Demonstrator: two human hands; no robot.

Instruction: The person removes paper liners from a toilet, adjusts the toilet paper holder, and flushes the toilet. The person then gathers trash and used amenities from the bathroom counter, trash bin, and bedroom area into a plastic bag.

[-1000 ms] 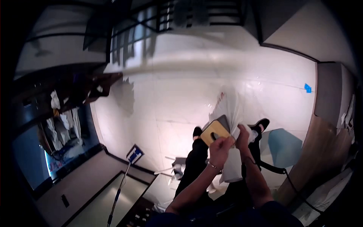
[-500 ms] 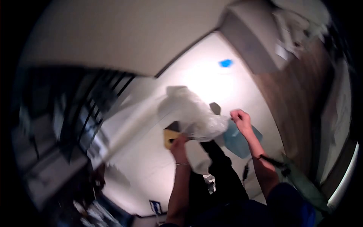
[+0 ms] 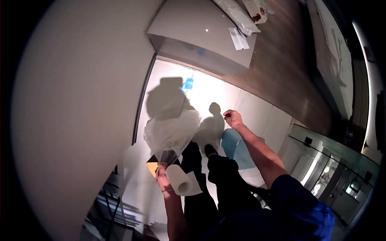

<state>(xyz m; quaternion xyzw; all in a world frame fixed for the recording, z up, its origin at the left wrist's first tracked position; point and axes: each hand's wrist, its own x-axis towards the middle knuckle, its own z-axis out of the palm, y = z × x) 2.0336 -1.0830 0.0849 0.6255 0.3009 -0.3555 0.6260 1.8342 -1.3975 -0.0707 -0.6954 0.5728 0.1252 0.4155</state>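
Observation:
My left hand (image 3: 162,177) is closed around the gathered neck of a translucent plastic bag (image 3: 173,130), which puffs out above the fist. A white roll with a hollow core (image 3: 179,180) is right beside that hand, with a loose sheet at its side. I cannot tell whether the fingers grip the roll too. My right hand (image 3: 233,119) is raised apart from the bag, fingers curled in, with nothing visible in them. Below it is a teal box-shaped thing (image 3: 237,149), partly behind my forearm. A yellow and dark object (image 3: 151,165) shows behind my left hand.
A blue item (image 3: 189,83) lies on the pale tiled floor (image 3: 253,104). Beyond it stands a grey cabinet or box (image 3: 193,24) with a white paper (image 3: 239,39). A wall rises on the left, and brown wood-look flooring (image 3: 277,60) runs at the right.
The view has turned. The plastic bag now stands upright over my left hand, and the white roll has come into view. My right hand is farther from the bag.

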